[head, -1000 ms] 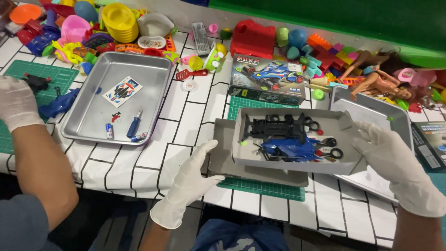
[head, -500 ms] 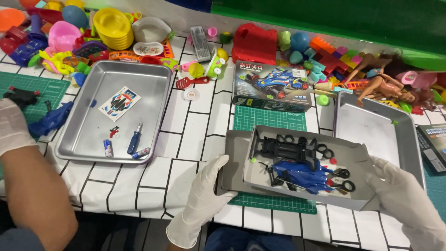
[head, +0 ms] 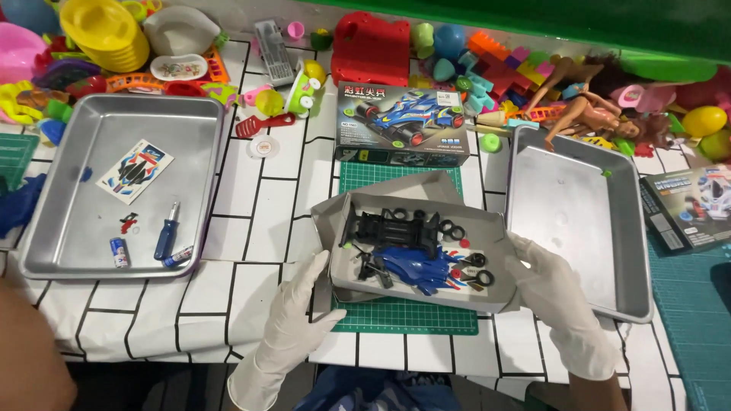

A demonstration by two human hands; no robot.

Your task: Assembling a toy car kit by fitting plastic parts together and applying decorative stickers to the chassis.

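Now a shallow grey cardboard tray [head: 487, 293] of model-car parts is held in both gloved hands, low over a green cutting mat [head: 403, 313] at the near edge of the white, black-lined counter [head: 259, 205]. Compared with the views from a second and half a second earlier, the tray has been drawn back from the middle of the counter toward the person's body, and it now sits squarely between two metal trays. The left hand [head: 293, 327] is pressed to the tray's left wall, its fingers [head: 314, 268] closed loosely on the rim. The right hand [head: 560, 304] grips the right wall, fingers wrapped over the edge.

Inside the tray a black car chassis [head: 396, 228], a blue body shell [head: 415, 268] and small black tyres [head: 449, 228] can be seen, lying loose. Just behind it stands the printed kit box [head: 403, 125] showing a blue racing car. The left metal tray [head: 57, 255] holds a sticker sheet [head: 135, 171], a blue screwdriver [head: 166, 237] and a small battery [head: 118, 251]. The right metal tray [head: 571, 221] lies bare beside the right hand. Coloured plastic toys [head: 106, 34] are heaped along the far edge.
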